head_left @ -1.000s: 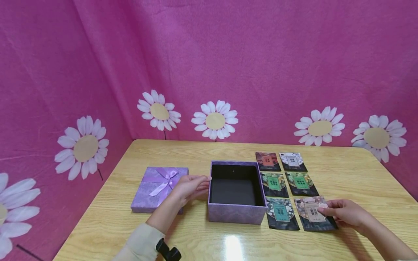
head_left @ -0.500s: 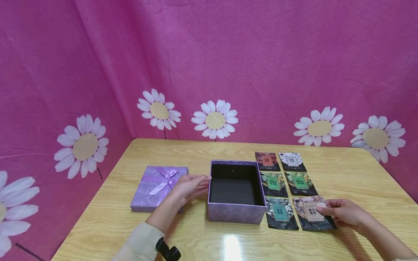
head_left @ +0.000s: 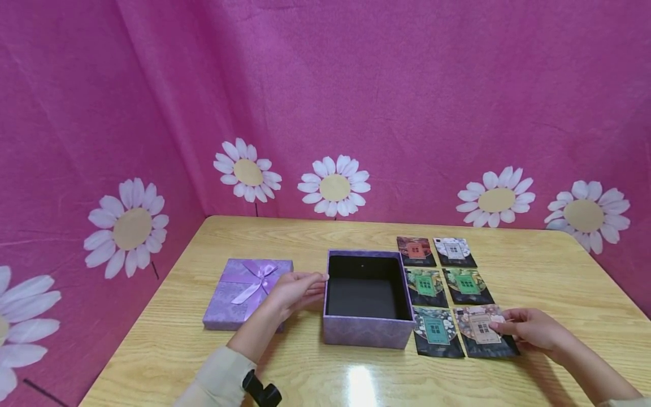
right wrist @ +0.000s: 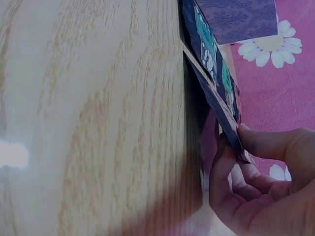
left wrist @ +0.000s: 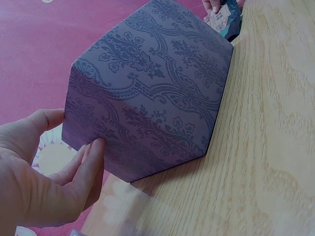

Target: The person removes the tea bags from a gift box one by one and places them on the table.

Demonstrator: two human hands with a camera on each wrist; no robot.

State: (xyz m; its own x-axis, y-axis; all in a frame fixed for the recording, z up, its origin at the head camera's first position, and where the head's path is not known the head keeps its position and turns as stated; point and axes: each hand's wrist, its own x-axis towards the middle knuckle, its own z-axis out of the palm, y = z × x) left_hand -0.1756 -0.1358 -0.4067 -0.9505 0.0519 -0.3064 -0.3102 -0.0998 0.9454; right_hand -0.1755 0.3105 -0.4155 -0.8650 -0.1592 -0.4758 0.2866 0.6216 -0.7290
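An open purple gift box (head_left: pixel 368 332) with a black inside stands mid-table. My left hand (head_left: pixel 300 291) holds its left wall. In the left wrist view the thumb lies at the rim and bent fingertips press the patterned outside. My right hand (head_left: pixel 534 330) pinches the right edge of a flat packet with a pink flower print and beige label (head_left: pixel 483 333). The right wrist view shows that packet (right wrist: pixel 219 105) tilted, its gripped edge raised off the wood between thumb and fingers. A teal-labelled packet (head_left: pixel 438 333) lies just left of it.
Left of the box lies its purple lid (head_left: pixel 234 294) with a ribbon bow, partly behind my left forearm. Behind the held packet are two green packets (head_left: pixel 426 287), a red packet (head_left: pixel 416 250) and a white packet (head_left: pixel 455 251). A pink daisy curtain (head_left: pixel 407 113) hangs behind the table.
My right hand and the pinched packet have shifted slightly left. My left hand, the box and the lid stay in place; the head view has shifted only slightly.
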